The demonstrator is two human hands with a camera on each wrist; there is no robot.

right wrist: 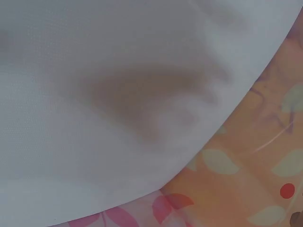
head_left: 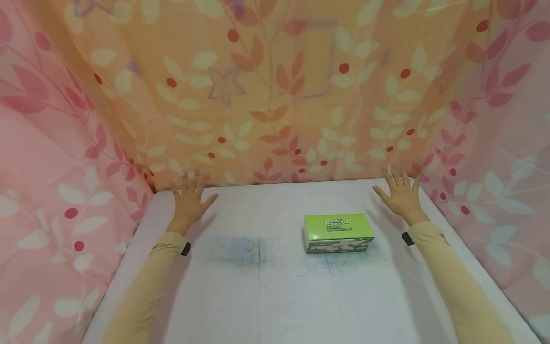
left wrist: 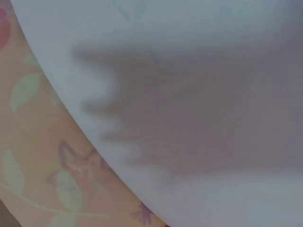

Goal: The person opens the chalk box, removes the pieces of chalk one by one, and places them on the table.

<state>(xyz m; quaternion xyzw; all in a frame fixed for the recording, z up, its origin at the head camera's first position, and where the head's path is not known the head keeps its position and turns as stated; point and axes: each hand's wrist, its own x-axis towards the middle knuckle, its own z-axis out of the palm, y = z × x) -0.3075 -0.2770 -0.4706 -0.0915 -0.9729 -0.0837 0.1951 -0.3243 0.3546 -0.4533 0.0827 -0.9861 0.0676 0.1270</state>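
Note:
Both hands are spread with straight fingers above the far part of the table and hold nothing. In the head view my left hand (head_left: 189,205) is at the back left, its fingertips a little blurred. My right hand (head_left: 403,198) is at the back right, fingers fanned toward the curtain. A green box (head_left: 338,228) with a camouflage-patterned front side lies on the table, nearer to the right hand and apart from it. In both wrist views only hand shadows on the white surface show, not the hands themselves.
A white table (head_left: 275,306) bears a dark bluish smudge (head_left: 242,251) left of the box and another under it. Leaf-patterned curtains stand around it: an orange one (head_left: 266,95) behind, a pink one (head_left: 47,167) at left and another (head_left: 494,157) at right.

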